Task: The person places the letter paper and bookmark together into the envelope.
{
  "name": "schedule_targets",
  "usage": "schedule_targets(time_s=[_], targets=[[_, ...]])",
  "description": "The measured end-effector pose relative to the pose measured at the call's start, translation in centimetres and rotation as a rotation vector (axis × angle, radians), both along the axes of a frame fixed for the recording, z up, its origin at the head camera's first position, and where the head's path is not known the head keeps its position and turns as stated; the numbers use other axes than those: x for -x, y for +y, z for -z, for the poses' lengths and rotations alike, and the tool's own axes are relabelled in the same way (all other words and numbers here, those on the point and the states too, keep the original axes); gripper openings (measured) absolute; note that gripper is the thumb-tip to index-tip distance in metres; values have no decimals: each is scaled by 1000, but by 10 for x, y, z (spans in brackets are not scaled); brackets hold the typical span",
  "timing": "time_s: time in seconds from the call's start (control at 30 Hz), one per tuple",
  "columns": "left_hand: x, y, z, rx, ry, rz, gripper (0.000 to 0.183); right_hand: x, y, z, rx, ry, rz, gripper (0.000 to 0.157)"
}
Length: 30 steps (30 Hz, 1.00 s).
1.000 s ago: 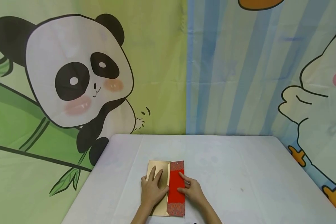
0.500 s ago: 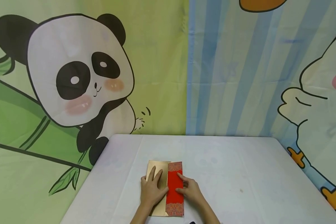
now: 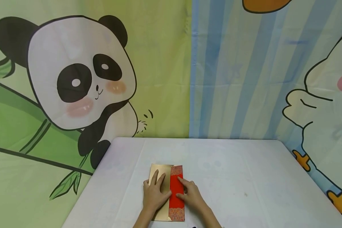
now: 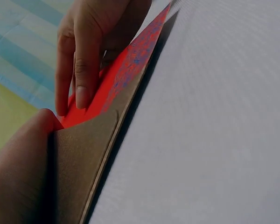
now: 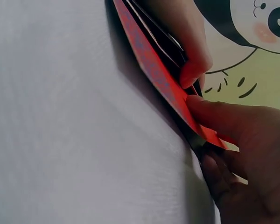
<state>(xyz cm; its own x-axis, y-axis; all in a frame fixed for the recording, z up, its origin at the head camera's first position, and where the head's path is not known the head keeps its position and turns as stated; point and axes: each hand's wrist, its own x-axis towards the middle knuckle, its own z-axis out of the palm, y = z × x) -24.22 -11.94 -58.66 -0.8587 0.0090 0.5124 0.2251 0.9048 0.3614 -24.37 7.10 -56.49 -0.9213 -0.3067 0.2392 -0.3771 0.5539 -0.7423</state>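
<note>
1. A red and gold envelope (image 3: 168, 193) lies flat on the white table (image 3: 239, 177), near the front edge, a little left of the middle.
2. The left hand (image 3: 155, 193) lies on the gold part (image 3: 159, 172). Its fingers are straight and spread, and they press the gold part down. They hold nothing.
3. The right hand (image 3: 189, 194) works on the red flap (image 3: 176, 190). In the right wrist view the fingers (image 5: 210, 116) pinch the edge of the red flap (image 5: 154, 70), with the thumb under it. The flap is lifted a bit off the table on that side.
4. In the left wrist view the red flap (image 4: 126, 70) stands up at a slant over the gold part (image 4: 79, 154), and the right hand's fingers (image 4: 81, 60) lie on its red face.
5. The step looks like this: fold the red flap over onto the gold part while the other hand keeps the envelope from sliding.
6. I think the next move needs the red flap to go all the way over and lie flat, edges lined up. Then a firm rub along the fold. The left hand may have to slide out of the way.
7. The envelope is long and thin. Its long side runs from the person toward the wall with the panda picture (image 3: 74, 72). The fold line runs the same way, down the middle.
</note>
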Motion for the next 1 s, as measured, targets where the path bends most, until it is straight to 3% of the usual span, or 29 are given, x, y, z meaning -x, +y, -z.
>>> schedule_targets(time_s=[0.27, 0.6, 1.0], targets=[[-1, 0, 0, -11, -7, -1, 69, 2, 15, 4, -47, 66, -8, 67], [-1, 0, 0, -6, 4, 6, 68, 4, 29, 5, -124, 21, -77, 73], [0, 0, 0, 13, -5, 3, 68, 8, 15, 8, -264, 163, -114, 74]])
